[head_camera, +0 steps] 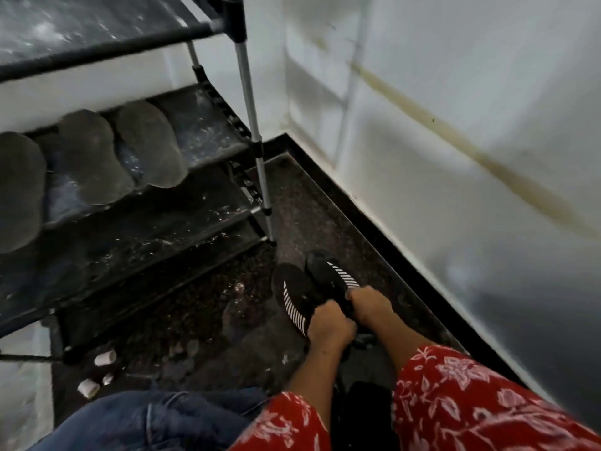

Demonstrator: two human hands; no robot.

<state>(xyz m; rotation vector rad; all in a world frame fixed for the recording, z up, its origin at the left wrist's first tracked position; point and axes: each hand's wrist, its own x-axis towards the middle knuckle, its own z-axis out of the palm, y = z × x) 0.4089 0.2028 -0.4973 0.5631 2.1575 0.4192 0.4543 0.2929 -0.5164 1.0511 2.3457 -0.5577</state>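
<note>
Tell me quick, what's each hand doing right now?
Left hand: closed, gripping the rack-side striped shoe.
Right hand: closed, gripping the wall-side striped shoe.

Left shoe point(294, 301) and right shoe point(331, 275): black knitted cloth, matt, each with a band of white stripes.
Rack poles point(252, 102): bare silver metal, smooth, with a mild shine.
Rack joints point(234, 17): black plastic, dull.
Shelves point(201, 135): black sheet, dull, coated with dust and white specks.
Slippers point(87, 157): grey, matt, slightly rough.
Floor point(312, 203): dark speckled stone, dull and gritty-looking.
Skirting point(390, 236): black, smooth, faint sheen.
Wall point(455, 76): white paint, smooth, matt, marked by a yellow-brown streak.
Sleeves point(471, 402): thin red cloth, white flower print.
Jeans point(162, 418): blue denim, stitched seam, matt.
</note>
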